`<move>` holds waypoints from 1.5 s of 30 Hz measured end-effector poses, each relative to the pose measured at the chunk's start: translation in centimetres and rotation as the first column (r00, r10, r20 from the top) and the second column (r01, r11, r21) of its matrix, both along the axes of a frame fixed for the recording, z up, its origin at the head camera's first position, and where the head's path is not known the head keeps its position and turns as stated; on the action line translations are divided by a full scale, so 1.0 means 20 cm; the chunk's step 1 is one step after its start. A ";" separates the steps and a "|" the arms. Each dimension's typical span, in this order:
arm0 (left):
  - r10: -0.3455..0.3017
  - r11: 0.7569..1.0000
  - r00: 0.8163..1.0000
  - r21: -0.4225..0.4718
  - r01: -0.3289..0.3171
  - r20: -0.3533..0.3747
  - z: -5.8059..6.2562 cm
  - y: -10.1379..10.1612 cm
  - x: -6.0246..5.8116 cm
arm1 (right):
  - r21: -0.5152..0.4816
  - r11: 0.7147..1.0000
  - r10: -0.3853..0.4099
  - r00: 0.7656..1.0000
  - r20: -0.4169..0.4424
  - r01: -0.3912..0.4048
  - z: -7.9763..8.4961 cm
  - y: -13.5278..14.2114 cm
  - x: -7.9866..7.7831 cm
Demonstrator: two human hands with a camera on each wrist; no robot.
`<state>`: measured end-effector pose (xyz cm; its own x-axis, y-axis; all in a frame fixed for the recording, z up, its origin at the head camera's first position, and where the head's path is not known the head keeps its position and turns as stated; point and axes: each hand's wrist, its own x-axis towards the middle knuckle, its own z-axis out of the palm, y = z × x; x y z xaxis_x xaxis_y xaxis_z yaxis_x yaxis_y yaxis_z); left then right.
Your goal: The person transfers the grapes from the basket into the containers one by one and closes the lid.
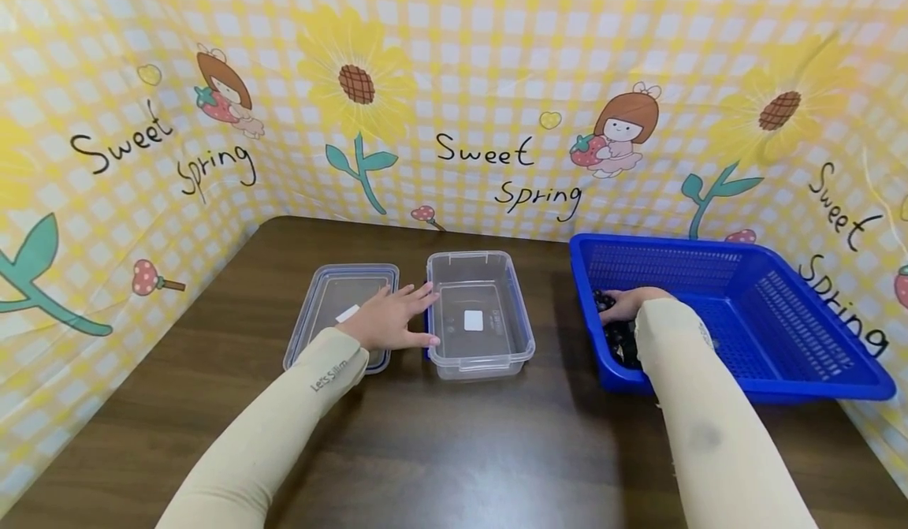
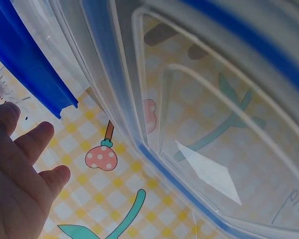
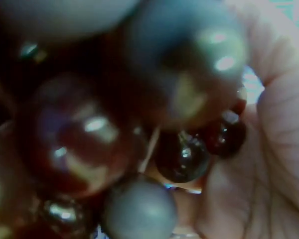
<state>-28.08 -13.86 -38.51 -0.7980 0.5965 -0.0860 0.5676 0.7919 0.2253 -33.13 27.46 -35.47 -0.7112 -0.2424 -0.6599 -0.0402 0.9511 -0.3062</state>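
In the head view my left hand (image 1: 390, 316) lies with its fingers spread, fingertips right at the left rim of a clear plastic container (image 1: 489, 348). Under that wrist is a clear lid (image 1: 333, 292) with blue edging. The left wrist view shows the spread fingers (image 2: 42, 137) beside a blue clip flap (image 2: 32, 64). My right hand (image 1: 631, 302) reaches into the left end of a blue basket (image 1: 826, 383), over a cluster of dark grapes (image 1: 623, 344). Close up, its palm (image 3: 274, 164) curves around the shiny round grapes (image 3: 74, 139); most fingertips are hidden.
A brown wooden table (image 1: 454, 450) carries everything. Yellow checked cloth (image 1: 454, 80) with printed flowers hangs behind and at both sides. The basket has tall slotted walls and stands close to the right-hand cloth. White labels (image 1: 473, 321) show on the container and lid.
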 end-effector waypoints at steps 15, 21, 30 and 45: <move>0.007 0.999 0.999 0.035 -0.008 0.035 0.01 0.00 0.01 | -0.138 0.978 0.155 0.988 -0.028 -0.157 -0.16 0.17 -0.16; 0.013 0.999 0.999 0.039 -0.014 0.038 -0.01 -0.02 0.00 | -0.104 0.977 0.186 0.982 -0.035 -0.189 -0.03 0.08 -0.06; 0.004 0.997 0.998 0.071 -0.008 0.058 -0.01 0.00 -0.01 | -0.151 0.983 0.095 0.995 -0.040 -0.100 0.03 0.11 0.01; 0.009 0.996 0.996 0.089 -0.017 0.091 -0.03 -0.01 -0.02 | -0.203 0.978 0.025 0.993 -0.112 -0.048 0.14 0.10 0.04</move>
<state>-28.50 -14.03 -39.05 -0.7970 0.5948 -0.1047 0.5316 0.7733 0.3456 -32.33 29.47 -32.57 -0.7639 -0.3918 -0.5128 -0.1172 0.8656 -0.4867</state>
